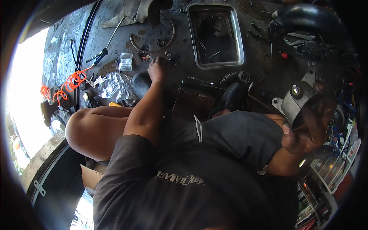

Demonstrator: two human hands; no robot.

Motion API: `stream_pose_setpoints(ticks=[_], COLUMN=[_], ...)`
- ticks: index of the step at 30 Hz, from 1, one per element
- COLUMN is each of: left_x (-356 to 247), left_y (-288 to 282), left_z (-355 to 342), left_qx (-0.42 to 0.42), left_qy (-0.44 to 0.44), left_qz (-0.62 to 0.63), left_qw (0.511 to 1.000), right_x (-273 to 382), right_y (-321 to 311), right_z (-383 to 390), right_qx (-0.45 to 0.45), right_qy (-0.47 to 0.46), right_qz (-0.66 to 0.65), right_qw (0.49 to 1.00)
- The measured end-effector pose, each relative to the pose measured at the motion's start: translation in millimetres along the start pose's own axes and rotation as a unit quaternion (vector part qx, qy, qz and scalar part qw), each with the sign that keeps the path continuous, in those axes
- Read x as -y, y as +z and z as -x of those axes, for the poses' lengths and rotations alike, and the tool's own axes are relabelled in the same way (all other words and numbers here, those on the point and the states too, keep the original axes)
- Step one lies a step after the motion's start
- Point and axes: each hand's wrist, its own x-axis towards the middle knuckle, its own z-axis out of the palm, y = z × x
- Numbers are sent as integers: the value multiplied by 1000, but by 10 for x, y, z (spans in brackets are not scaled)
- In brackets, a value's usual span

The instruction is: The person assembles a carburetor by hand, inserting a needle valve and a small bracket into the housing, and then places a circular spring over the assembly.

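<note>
My right hand (pixel 306 136), darkened with grime, grips a grey cast-metal housing (pixel 297 100) with mounting ears and a bright stud, holding it above the floor at the right. My left hand (pixel 156 69) reaches down to the floor in front of me, its fingers curled together beside several small metal parts (pixel 168 54); whatever is in them is hidden. A small red-tipped piece (pixel 146 57) lies just left of those fingertips. Behind them, a thin curved hose or cable (pixel 173 30) loops over the floor.
A metal tray (pixel 190 38) with a dark bottom holds a few thin pieces. At left lie clear plastic bags (pixel 115 86), an orange coiled air hose (pixel 73 81) and a blow gun (pixel 101 56). A black curved shell (pixel 306 17) stands far right; a bent rod (pixel 258 97) lies nearer.
</note>
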Motion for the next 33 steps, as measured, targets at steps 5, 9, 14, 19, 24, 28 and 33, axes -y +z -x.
stream_pose_setpoints(ticks=[5, 9, 14, 19, 24, 28, 33], left_x=[147, 68, -57, 262, 164, -76, -149], left_y=[210, 97, -137, 142, 71, 16, 69], left_z=[423, 603, 655, 558, 403, 168, -130], left_qx=[58, 162, 197, 153, 52, -29, -46], left_qy=[132, 124, 69, 27, -35, -31, 96], left_qz=[-86, -26, 8, -30, 13, 83, 96], left_qw=[986, 979, 978, 987, 998, 996, 990], right_x=[-8, 1, -89, -35, -50, 29, 10], right_y=[0, 7, 30, 108, 125, 152, 133], right_z=[1, -13, 21, -110, -100, -37, -79], right_qx=[33, 61, 88, 76, 57, 74, 100], right_qy=[31, 34, 24, 31, 39, 59, 60], right_qz=[38, 97, 139, 152, 138, 153, 123], right_qw=[998, 993, 986, 985, 988, 984, 986])
